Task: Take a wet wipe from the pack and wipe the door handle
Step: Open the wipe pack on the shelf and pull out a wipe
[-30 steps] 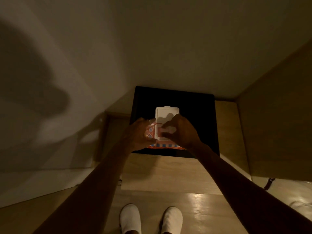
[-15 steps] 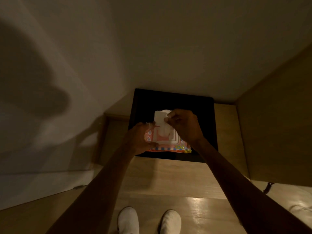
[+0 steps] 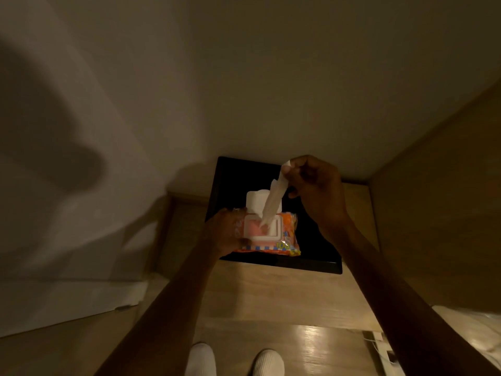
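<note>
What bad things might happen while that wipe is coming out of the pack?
The wipe has its lower end in the opening, so a second one might trail out behind it. If the left hand loosens on the pack, the right hand could lift the whole pack off the black surface.

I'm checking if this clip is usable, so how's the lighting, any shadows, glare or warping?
Head view: dim warm light, both arms nearly black, yet the wet wipe and pack read clearly. Head view: a large soft shadow on the left wall, a glare patch on the floor by the slippers. Head view: wide-angle bending of edges near the borders.
</note>
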The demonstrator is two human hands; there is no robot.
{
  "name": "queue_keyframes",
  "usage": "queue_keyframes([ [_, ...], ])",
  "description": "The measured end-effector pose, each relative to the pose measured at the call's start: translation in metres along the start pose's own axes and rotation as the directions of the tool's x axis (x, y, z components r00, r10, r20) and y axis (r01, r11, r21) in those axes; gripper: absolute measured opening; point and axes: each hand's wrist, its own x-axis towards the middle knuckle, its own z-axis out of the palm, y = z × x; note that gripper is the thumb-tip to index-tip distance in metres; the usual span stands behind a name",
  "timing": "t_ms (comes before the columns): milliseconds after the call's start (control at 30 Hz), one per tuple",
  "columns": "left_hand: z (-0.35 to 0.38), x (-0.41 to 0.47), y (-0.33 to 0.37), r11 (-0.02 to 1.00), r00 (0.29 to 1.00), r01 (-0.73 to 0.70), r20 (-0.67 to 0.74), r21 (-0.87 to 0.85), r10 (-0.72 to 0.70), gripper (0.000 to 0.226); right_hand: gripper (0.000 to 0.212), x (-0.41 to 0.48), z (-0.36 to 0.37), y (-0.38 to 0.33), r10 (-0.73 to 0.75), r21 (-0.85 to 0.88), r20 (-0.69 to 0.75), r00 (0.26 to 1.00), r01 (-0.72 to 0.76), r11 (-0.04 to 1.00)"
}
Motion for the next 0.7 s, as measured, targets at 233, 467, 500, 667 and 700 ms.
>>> queue_keyframes([
  [233, 0.0, 0.002, 0.006, 0.996, 1.0, 0.001, 0.03, 0.084, -0.003, 0.086, 0.01, 0.002, -0.012, -0.046, -0.08, 0.085, -0.05, 0.996, 0.084, 0.993],
  [467, 0.0, 0.003, 0.011, 0.984, 0.997, 0.03, 0.064, 0.177, -0.042, 0.082, 0.01, 0.009, -0.023, -0.06, -0.108, 0.026, -0.019, 0.994, 0.108, 0.994],
  [500, 0.0, 0.004, 0.011, 0.986, 0.997, 0.036, 0.066, 0.161, -0.048, 0.081, 0.009, 0.007, -0.024, -0.06, -0.106, 0.027, -0.018, 0.994, 0.106, 0.994],
  [667, -0.026, -0.006, 0.026, 0.982, 0.996, 0.055, 0.056, 0.179, -0.066, 0.079, 0.013, -0.005, -0.024, -0.076, -0.081, 0.032, -0.016, 0.997, 0.082, 0.996],
  [700, -0.036, -0.011, 0.03, 0.982, 0.996, 0.068, 0.047, 0.175, -0.077, 0.081, 0.015, -0.007, -0.025, -0.084, -0.076, 0.025, -0.016, 0.997, 0.077, 0.997],
])
